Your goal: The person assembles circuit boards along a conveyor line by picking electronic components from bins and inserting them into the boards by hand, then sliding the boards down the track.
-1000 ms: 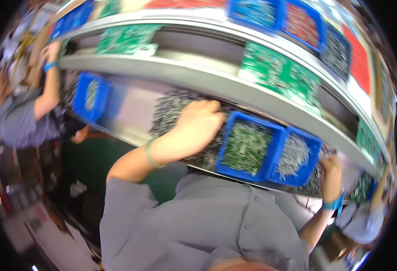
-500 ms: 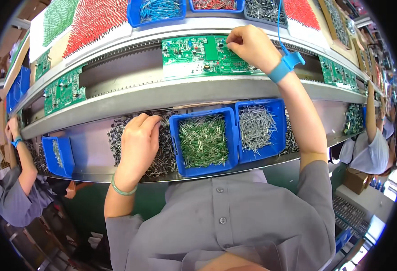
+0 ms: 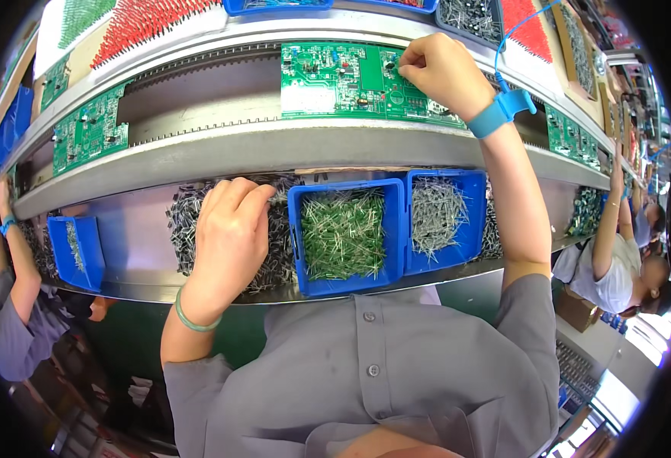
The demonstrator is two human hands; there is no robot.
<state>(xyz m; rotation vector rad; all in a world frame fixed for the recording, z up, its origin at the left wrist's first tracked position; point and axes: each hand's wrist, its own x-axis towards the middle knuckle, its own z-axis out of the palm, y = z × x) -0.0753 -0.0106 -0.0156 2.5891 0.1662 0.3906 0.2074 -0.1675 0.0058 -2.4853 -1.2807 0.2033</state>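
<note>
A green circuit board (image 3: 328, 80) lies in the conveyor track in front of me. My right hand (image 3: 444, 75), with a blue wrist strap (image 3: 502, 111), is over the board's right part. Its thumb and forefinger are pinched close to the board's surface, and anything between them is too small to make out. A small dark part (image 3: 389, 66) sits on the board just left of these fingertips. Over a pile of dark leaded components (image 3: 186, 229), my left hand (image 3: 232, 229) is closed with fingers curled. Whatever its fingertips hold is hidden.
Blue bins of green components (image 3: 343, 237) and grey components (image 3: 437, 214) stand right of my left hand. A metal rail (image 3: 221, 145) separates them from the track. More boards (image 3: 91, 130) lie along it. Co-workers' arms (image 3: 21, 259) reach in at both sides.
The view has shifted slightly, so the bins beyond the track now sit higher in it. My right hand stays pinched at the board. My left hand remains closed over the dark components.
</note>
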